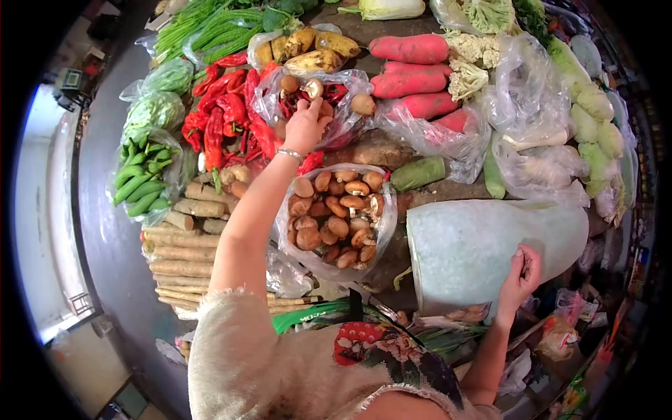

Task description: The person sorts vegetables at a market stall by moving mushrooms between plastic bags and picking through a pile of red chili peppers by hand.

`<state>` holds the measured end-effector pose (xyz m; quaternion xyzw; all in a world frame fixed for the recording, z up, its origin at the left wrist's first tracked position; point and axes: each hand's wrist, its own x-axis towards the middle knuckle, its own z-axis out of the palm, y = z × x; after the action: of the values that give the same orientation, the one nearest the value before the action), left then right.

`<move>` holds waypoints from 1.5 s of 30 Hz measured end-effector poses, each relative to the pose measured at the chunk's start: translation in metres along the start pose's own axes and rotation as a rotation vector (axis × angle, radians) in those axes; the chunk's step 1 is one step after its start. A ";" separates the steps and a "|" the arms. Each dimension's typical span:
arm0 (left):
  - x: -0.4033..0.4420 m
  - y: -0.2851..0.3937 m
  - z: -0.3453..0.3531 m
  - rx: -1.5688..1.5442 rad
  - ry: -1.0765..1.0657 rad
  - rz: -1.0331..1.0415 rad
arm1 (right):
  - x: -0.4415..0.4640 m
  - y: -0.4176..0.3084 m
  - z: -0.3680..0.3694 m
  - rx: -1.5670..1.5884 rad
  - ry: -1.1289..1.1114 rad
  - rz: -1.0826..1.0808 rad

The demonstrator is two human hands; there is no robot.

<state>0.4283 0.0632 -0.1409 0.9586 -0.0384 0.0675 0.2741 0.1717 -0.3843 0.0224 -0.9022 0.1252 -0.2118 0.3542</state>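
Bright centre, glints on clear plastic bag (526, 94), fisheye bending, dim right edge.

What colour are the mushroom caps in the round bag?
The mushroom caps are brown, best seen in head view.

A mushroom (314, 88), pale underside showing, sits among dark red chillies (337, 94), cap tilted.

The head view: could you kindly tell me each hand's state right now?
Left hand: beside round brown mushrooms; whether its grip holds one cannot be told.
Right hand: loosely closed by a large pale-green melon, holding nothing visible.
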 end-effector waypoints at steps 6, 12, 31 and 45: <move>-0.018 0.032 -0.051 -0.305 0.087 -0.031 | -0.003 0.000 0.001 0.018 0.022 -0.006; -0.082 0.071 -0.101 -0.465 -0.334 0.071 | -0.001 -0.001 0.004 0.047 0.034 -0.032; 0.016 0.065 -0.018 -0.380 0.337 0.147 | -0.001 0.003 0.001 -0.007 0.029 -0.016; 0.027 0.040 -0.040 -0.356 0.322 -0.048 | 0.003 -0.013 0.006 -0.003 0.013 -0.018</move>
<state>0.4462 0.0492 -0.0826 0.8725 0.0172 0.2052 0.4431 0.1784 -0.3728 0.0287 -0.9023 0.1198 -0.2208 0.3503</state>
